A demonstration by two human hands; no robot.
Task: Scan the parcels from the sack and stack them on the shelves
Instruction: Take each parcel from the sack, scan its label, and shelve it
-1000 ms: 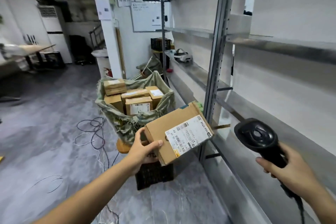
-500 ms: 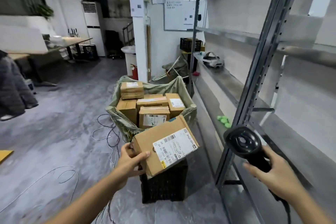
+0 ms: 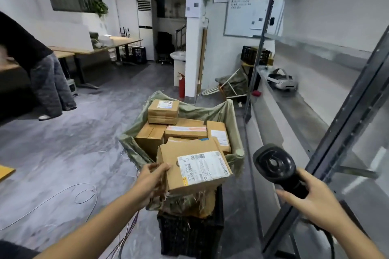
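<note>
My left hand point(image 3: 152, 181) grips the left edge of a brown cardboard parcel point(image 3: 193, 165), whose white barcode label faces up. I hold it just above the near rim of the green sack point(image 3: 185, 111), which is full of several more cardboard parcels point(image 3: 163, 111). To the right of the parcel, my right hand point(image 3: 315, 202) grips the handle of a black barcode scanner point(image 3: 274, 164), its head turned toward me. The grey metal shelves point(image 3: 305, 107) run along the right wall.
The sack sits on a black plastic crate point(image 3: 189, 235). A white headset point(image 3: 282, 81) lies on the far shelf. Loose cables point(image 3: 84, 193) trail over the floor at left. A person point(image 3: 37, 69) stands at far left by the desks. A red fire extinguisher point(image 3: 181, 86) stands by the pillar.
The view has swung left, away from the shelf. My left hand has brought the parcel from beside the shelf post back over the sack. The scanner has stayed to its right.
</note>
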